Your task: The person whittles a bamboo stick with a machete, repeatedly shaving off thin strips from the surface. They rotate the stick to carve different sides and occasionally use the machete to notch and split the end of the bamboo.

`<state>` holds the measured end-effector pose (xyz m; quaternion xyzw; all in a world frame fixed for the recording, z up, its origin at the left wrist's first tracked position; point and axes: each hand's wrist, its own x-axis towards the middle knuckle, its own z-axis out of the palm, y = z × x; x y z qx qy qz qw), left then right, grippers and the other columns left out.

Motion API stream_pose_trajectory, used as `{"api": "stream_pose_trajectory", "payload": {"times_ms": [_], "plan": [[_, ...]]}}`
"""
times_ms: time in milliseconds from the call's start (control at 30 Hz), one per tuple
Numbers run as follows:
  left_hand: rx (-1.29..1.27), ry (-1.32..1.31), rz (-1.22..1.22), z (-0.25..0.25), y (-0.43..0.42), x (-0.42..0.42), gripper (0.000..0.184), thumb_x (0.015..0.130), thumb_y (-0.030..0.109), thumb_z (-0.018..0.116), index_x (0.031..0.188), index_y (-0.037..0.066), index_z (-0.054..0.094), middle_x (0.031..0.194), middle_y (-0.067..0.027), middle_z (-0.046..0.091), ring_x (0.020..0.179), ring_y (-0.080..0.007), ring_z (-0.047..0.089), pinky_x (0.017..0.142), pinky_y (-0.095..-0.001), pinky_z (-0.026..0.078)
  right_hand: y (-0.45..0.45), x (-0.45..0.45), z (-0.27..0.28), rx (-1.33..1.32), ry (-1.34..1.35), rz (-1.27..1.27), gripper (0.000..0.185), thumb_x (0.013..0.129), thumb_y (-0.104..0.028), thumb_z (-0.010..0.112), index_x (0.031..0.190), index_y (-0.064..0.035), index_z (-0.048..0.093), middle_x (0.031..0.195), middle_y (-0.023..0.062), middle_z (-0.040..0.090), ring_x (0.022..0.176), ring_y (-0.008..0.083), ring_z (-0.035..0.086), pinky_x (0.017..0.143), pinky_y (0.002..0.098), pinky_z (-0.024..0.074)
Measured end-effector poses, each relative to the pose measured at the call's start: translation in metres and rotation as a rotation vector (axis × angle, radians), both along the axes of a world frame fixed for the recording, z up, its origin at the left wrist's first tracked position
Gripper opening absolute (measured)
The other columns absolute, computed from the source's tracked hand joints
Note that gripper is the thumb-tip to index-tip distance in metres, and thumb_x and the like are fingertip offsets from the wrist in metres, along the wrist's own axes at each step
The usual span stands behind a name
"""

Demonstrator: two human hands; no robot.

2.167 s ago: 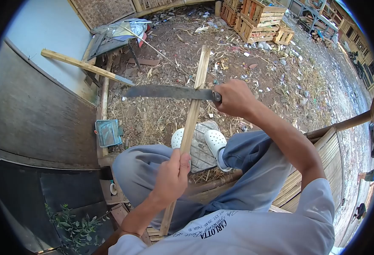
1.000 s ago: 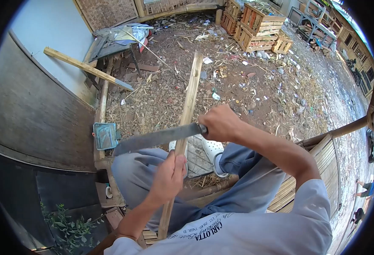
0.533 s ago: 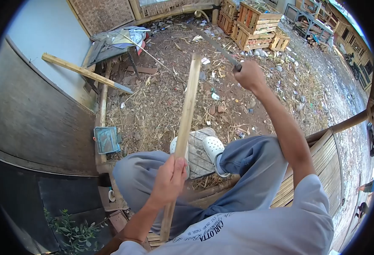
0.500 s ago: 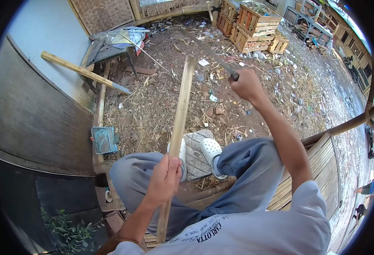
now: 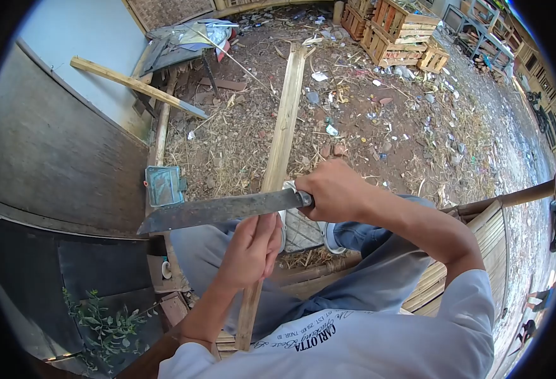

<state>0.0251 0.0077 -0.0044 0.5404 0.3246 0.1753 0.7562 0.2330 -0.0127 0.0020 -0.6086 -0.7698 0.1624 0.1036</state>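
My left hand (image 5: 250, 249) is closed around a long bamboo strip (image 5: 284, 126), which slants up and away from my lap. In my right hand (image 5: 335, 189) is the dark handle of a machete (image 5: 221, 211), gripped in a fist. Its broad, worn blade points left and crosses over the strip just beyond my left fingers. Whether the edge touches the bamboo I cannot tell. At the strip's far end, thin curled slivers (image 5: 312, 43) stick out.
A blue-green plastic basket (image 5: 164, 186) lies at the left, below a propped wooden beam (image 5: 135, 85). Wooden crates (image 5: 401, 38) are stacked at the back right. Litter and shavings cover the dirt ground (image 5: 366, 114). A bamboo bench (image 5: 474, 252) is beside me.
My right hand has come down and toward me, bringing the machete from beyond the strip to across it. My left hand still holds the strip; slivers now show at its far end.
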Motion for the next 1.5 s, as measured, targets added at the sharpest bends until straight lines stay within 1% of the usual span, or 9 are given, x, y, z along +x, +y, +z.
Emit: {"api": "stream_pose_trajectory", "payload": {"times_ms": [200,467,567,667,833,1033,1100,1300,1500], "plan": [[0.236,0.157,0.093,-0.001,-0.003,0.002,0.027,0.103,0.024,0.032,0.094,0.002,0.045,0.055,0.0009,0.041,0.035,-0.0063,0.038,0.032,-0.0219,0.032,0.012,0.005,-0.009,0.049,-0.099,-0.038,0.014,0.066,-0.019,0.063,0.071,-0.0066,0.065,0.063,0.0164,0.062,0.063,0.036,0.063,0.06,0.0458,0.0504],[0.026,0.042,0.083,-0.005,0.009,-0.003,0.026,0.103,0.025,0.032,0.092,0.004,0.043,0.056,0.0019,0.037,0.034,-0.0052,0.036,0.031,-0.0208,0.032,0.071,0.072,-0.016,0.199,-0.218,-0.422,0.014,0.068,-0.018,0.06,0.066,-0.005,0.066,0.06,0.0167,0.06,0.061,0.0362,0.062,0.06,0.0461,0.0503],[-0.003,-0.002,0.097,-0.008,0.006,-0.006,0.026,0.103,0.026,0.033,0.092,0.004,0.043,0.058,0.002,0.036,0.034,-0.0048,0.033,0.029,-0.0207,0.03,0.056,0.053,-0.002,0.126,-0.032,-0.356,0.012,0.065,-0.018,0.062,0.067,-0.0071,0.066,0.063,0.0148,0.061,0.064,0.0345,0.062,0.062,0.0451,0.0503],[0.051,0.01,0.107,-0.008,0.005,-0.006,0.025,0.103,0.025,0.033,0.093,0.004,0.043,0.058,0.0021,0.035,0.034,-0.005,0.033,0.029,-0.0208,0.03,0.028,0.011,-0.005,0.137,-0.038,-0.037,0.009,0.063,-0.018,0.062,0.067,-0.0102,0.063,0.062,0.0135,0.061,0.063,0.0348,0.062,0.062,0.0446,0.0497],[0.079,0.063,0.079,-0.003,-0.006,-0.013,0.023,0.102,0.023,0.034,0.093,0.004,0.044,0.057,0.0025,0.038,0.036,-0.0047,0.036,0.034,-0.0201,0.031,0.027,0.007,-0.019,0.187,-0.13,0.018,0.013,0.066,-0.02,0.063,0.065,-0.0082,0.058,0.056,0.0131,0.056,0.058,0.0338,0.06,0.055,0.0451,0.0463],[0.154,0.048,-0.144,-0.007,-0.028,-0.022,0.026,0.102,0.025,0.035,0.09,0.005,0.046,0.056,0.0032,0.042,0.041,-0.0039,0.039,0.039,-0.0197,0.032,0.079,0.192,-0.039,0.23,-0.071,-1.031,0.025,0.077,-0.024,0.057,0.074,-0.0015,0.068,0.067,0.0211,0.063,0.07,0.0352,0.065,0.068,0.0431,0.0512],[0.079,0.07,-0.1,-0.014,-0.02,-0.022,0.026,0.102,0.026,0.033,0.091,0.005,0.044,0.057,0.0029,0.04,0.039,-0.0041,0.036,0.036,-0.0197,0.032,0.056,0.185,-0.031,0.252,-0.012,-1.046,0.025,0.077,-0.024,0.058,0.074,-0.0003,0.067,0.067,0.0216,0.063,0.07,0.036,0.065,0.068,0.0437,0.0507],[0.088,0.06,0.003,-0.011,0.001,-0.004,0.027,0.103,0.027,0.032,0.092,0.004,0.042,0.057,0.0017,0.036,0.034,-0.0049,0.032,0.03,-0.0212,0.03,0.02,0.092,0.005,0.146,0.265,-0.555,0.023,0.076,-0.022,0.062,0.068,-0.0004,0.064,0.064,0.019,0.062,0.062,0.0352,0.061,0.06,0.0438,0.0464],[0.094,0.106,-0.022,-0.017,0.002,-0.003,0.027,0.102,0.027,0.035,0.093,0.004,0.044,0.057,0.001,0.035,0.034,-0.0063,0.033,0.03,-0.0223,0.03,0.0,0.005,0.002,0.004,0.011,0.068,0.013,0.064,-0.02,0.066,0.068,-0.0077,0.063,0.06,0.0145,0.059,0.062,0.0364,0.06,0.06,0.046,0.0481]]}}
